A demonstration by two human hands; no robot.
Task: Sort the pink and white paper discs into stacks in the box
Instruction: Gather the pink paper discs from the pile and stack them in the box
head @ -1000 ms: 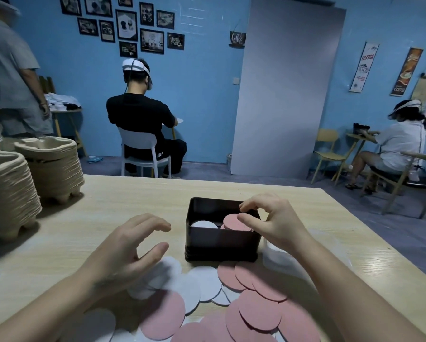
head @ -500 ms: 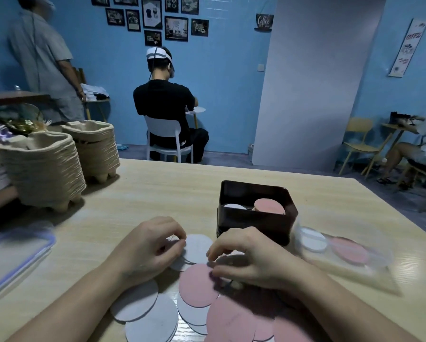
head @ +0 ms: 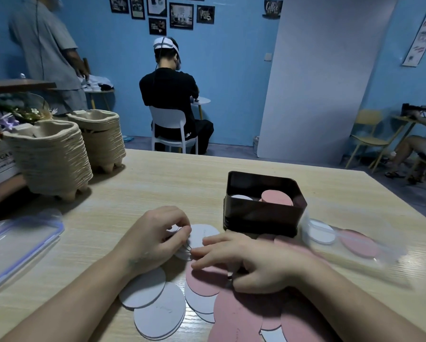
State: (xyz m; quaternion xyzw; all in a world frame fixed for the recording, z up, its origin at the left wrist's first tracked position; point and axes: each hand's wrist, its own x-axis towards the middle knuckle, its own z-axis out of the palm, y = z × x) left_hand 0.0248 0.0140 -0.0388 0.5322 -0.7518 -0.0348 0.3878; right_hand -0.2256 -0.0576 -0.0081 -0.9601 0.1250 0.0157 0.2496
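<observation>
Left hand (head: 155,236): centre of the frame, just above the table; fingers curled, thumb and fingertips pinching the edges of a small bunch of white discs.
Held white discs (head: 202,234): fanned out from the left fingertips, lying low over the table, just in front of the box.
Right hand (head: 251,262): right of centre; index and middle fingers stretched flat, tips touching the held white discs and a pink one beneath; the outer fingers are bent under. It grips nothing that can be seen.
Box (head: 263,215): dark, square, open-topped, standing right of centre on the table beyond the right hand.
Box contents: a white stack (head: 241,197) on the left side and a pink stack (head: 277,197) on the right side, the pink one standing higher.
Loose white discs (head: 157,314): overlapping on the table at lower centre, under the left forearm.
Loose pink discs (head: 239,314): overlapping at lower centre-right, partly under the right hand and forearm.
Clear plastic tray (head: 384,255): right of the box, blurred; one white and one pink disc show through it.
Clear lid with blue rim (head: 21,240): left edge of the frame.
Pulp trays (head: 51,159): two tall stacks, upper left of the table.
Table (head: 172,183): pale wood grain.
Background: a person in black (head: 170,95) is seated with their back to the camera, against a blue wall.
</observation>
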